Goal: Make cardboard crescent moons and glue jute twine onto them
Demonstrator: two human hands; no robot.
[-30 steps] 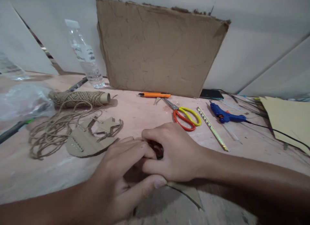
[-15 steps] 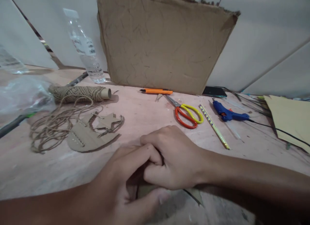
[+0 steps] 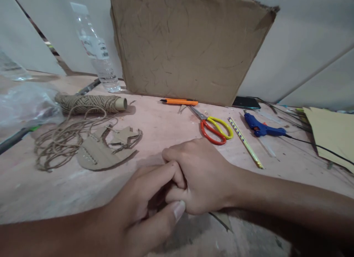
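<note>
My left hand (image 3: 146, 205) and my right hand (image 3: 199, 175) are clasped together, low in the middle of the view. The left fingers are bent and hook into the curled fingers of the right, while the left thumb presses near the right thumb. The palms are hidden, and I see no object between them. Under my right wrist a scrap of cardboard (image 3: 224, 220) shows on the table (image 3: 155, 131). Left of the hands lies a cardboard crescent (image 3: 96, 155) with a cardboard star (image 3: 124, 136) and twine on it.
Beyond my hands are scissors (image 3: 211, 129), a pencil (image 3: 246, 143), an orange pen (image 3: 181, 101) and a blue glue gun (image 3: 262, 127) with its cable. A twine roll (image 3: 88, 103), water bottle (image 3: 96, 54) and plastic bag (image 3: 27, 103) stand left. A cardboard sheet (image 3: 188, 46) leans behind.
The left thumb has risen and now sits closer to the right hand. The hands stay clasped, and the view has shifted slightly.
</note>
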